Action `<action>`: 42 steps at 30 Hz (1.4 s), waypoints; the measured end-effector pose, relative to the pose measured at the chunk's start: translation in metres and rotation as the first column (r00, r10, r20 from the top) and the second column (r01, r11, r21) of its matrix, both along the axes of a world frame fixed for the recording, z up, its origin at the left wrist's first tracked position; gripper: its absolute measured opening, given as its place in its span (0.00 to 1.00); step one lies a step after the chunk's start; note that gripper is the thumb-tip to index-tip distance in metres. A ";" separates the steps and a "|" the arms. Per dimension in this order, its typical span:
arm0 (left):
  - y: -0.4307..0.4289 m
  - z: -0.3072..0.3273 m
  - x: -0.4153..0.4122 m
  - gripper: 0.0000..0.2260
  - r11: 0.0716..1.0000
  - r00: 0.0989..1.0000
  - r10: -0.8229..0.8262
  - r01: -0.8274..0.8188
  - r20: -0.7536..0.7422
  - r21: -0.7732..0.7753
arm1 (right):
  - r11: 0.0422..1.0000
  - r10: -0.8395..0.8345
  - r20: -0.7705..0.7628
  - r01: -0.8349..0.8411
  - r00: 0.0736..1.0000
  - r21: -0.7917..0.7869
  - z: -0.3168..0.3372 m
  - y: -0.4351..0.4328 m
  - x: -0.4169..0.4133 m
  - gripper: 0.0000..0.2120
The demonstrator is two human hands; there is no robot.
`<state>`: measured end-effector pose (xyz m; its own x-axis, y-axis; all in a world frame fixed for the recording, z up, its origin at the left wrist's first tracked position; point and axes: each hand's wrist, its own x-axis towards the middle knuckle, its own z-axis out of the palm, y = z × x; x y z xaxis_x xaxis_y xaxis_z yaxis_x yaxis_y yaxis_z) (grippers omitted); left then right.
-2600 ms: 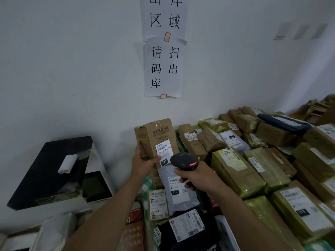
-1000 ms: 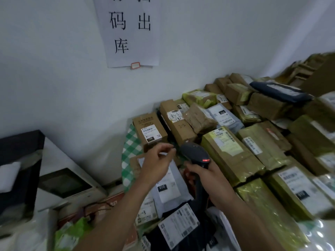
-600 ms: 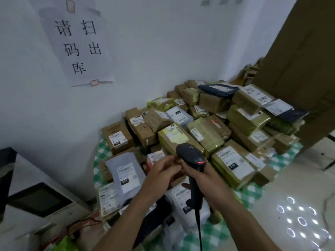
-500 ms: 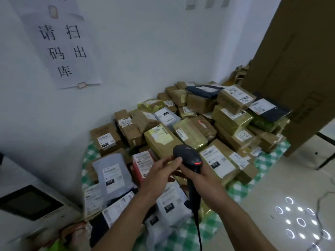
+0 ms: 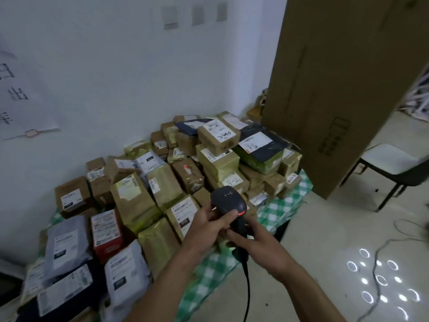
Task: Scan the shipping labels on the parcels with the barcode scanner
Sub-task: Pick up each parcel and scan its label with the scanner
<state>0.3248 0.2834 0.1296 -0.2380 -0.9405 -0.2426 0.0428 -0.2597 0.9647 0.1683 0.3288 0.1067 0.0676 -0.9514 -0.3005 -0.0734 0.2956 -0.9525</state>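
Observation:
A black corded barcode scanner with a red light stands upright in front of me, over the near edge of the parcel pile. My left hand grips it just under the head. My right hand holds the handle lower down. Several parcels fill the table: brown boxes, yellow-green taped boxes, grey mailer bags, a red box, a dark bag. Most show white shipping labels facing up. Neither hand holds a parcel.
A green-checked cloth covers the table under the parcels. A tall cardboard box stands at the right, a white-seated chair beyond it. Cables lie on the pale floor. A paper sign hangs on the wall.
The brown box my left hand held for scanning is back on the pile. My view has swung right. My left hand has come onto the scanner, which both hands now hold.

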 end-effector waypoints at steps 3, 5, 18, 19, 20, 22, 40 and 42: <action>-0.014 -0.008 -0.046 0.15 0.998 0.997 -0.059 0.058 0.040 0.024 | 1.000 -0.003 -0.022 0.003 1.000 0.003 -0.014 -0.007 -0.048 0.16; -0.028 -0.017 -0.075 0.17 0.995 0.993 -0.095 0.093 0.066 0.029 | 0.999 -0.048 -0.036 0.048 0.998 0.003 -0.020 -0.014 -0.076 0.12; -0.162 -0.080 -0.259 0.05 0.950 0.880 -0.101 0.224 0.464 -0.218 | 0.939 -0.341 -0.143 0.344 0.929 -0.010 -0.038 -0.134 -0.256 0.07; -0.172 -0.083 -0.273 0.07 0.940 0.870 -0.123 0.256 0.477 -0.224 | 0.929 -0.369 -0.141 0.371 0.919 -0.010 -0.038 -0.145 -0.268 0.05; -0.182 -0.086 -0.288 0.09 0.934 0.860 -0.139 0.279 0.490 -0.224 | 0.916 -0.398 -0.143 0.401 0.906 -0.010 -0.040 -0.156 -0.282 0.04; -0.200 -0.088 -0.315 0.10 0.926 0.848 -0.166 0.310 0.504 -0.216 | 0.892 -0.447 -0.143 0.451 0.883 -0.004 -0.044 -0.176 -0.310 0.04; -0.306 -0.128 -0.437 0.21 0.968 0.523 0.230 -0.041 0.821 -0.246 | 0.952 0.247 -0.294 -0.175 0.923 0.250 -0.140 -0.391 -0.473 0.09; -0.305 -0.134 -0.443 0.23 0.973 0.474 0.232 -0.105 0.849 -0.207 | 0.918 0.361 -0.308 -0.277 0.880 0.285 -0.146 -0.408 -0.475 0.09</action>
<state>-0.1181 -0.0214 -0.0041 0.1984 -0.9721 -0.1249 -0.7959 -0.2341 0.5583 -0.3063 -0.0789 -0.0398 0.2073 -0.7991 -0.5643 -0.5132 0.4023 -0.7581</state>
